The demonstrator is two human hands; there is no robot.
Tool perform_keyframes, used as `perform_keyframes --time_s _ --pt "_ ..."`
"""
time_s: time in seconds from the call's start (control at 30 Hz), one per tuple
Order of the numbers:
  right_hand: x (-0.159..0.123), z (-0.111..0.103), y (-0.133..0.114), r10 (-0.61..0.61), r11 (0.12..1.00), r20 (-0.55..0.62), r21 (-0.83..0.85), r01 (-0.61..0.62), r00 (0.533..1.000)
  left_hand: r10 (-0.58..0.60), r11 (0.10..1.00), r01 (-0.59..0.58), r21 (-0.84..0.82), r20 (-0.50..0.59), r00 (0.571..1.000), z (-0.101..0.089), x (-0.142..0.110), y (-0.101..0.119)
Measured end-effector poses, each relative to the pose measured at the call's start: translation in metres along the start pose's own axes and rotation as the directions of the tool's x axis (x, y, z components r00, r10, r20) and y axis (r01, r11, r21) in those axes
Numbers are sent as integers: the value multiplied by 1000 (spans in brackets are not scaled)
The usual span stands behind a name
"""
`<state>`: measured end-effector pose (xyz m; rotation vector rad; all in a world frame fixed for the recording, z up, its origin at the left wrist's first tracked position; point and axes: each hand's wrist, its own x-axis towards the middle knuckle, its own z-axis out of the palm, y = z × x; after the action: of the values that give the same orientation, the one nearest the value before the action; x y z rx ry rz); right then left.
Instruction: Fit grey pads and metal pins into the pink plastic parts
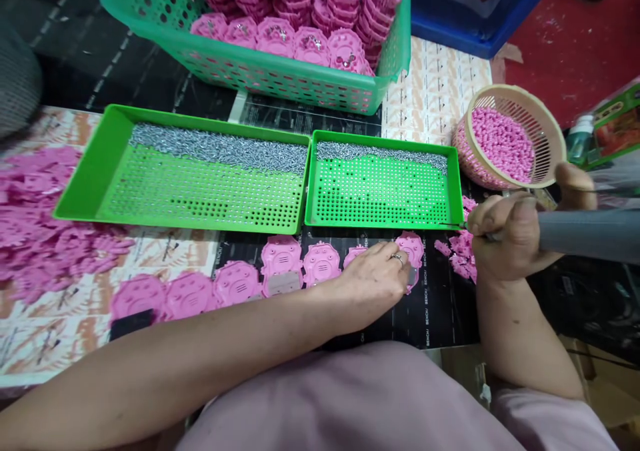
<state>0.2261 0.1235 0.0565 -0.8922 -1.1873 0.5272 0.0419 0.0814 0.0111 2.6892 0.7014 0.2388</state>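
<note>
- Mauve shirt [380,398] fills the bottom of the view, so everything's happening right up against this person's lap.
- Main stars are the pink shells [320,264], lined up in a row on the counter [445,311], just on the near side of the two green trays. They look like thin molded plastic, so I'd guess light, fairly stiff and easy to nudge out of line.
- Left hand [377,274] is palm-down over the right end of that row, fingers bent around the end shell [411,248]. Honestly can't tell if it's pinching or just steadying, since the fingertips are hidden.
- If it were me, I'd hold a shell by its outer edges and press lightly. The raised bits on the face look like the part you could snap, and smooth plastic probably skids a little.
- Right hand [520,238] has its fingers wrapped around a grey tool [590,231], thin shaft poking out by the near right corner of the smaller green tray [385,223]. Can't see if the tip touches the rim.
- That tool's likely the heaviest thing in either hand, and the fat barrel seems the right place to grab.
- Tiny metal pieces [215,148] along the far side of the larger tray look hard, slick and super easy to spill.
</note>
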Motion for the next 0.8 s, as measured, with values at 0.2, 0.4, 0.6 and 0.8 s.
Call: perform_keyframes --time_s 0.2,0.4,0.6,0.8 --pt "4 -9 -40 -3 995 178 97 -15 984 -27 998 30 55 -61 998 -17 -2 0" --pt "-1 0 -28 -96 993 18 69 94 995 -34 988 39 148 -35 999 -14 -3 -3" --pt "-4 12 -3 -45 999 -90 -15 44 995 -31 987 33 155 -12 999 -11 0 -1" --pt "-8 7 4 -20 999 -42 -26 19 999 -25 991 23 134 13 1000 -12 -1 -2"
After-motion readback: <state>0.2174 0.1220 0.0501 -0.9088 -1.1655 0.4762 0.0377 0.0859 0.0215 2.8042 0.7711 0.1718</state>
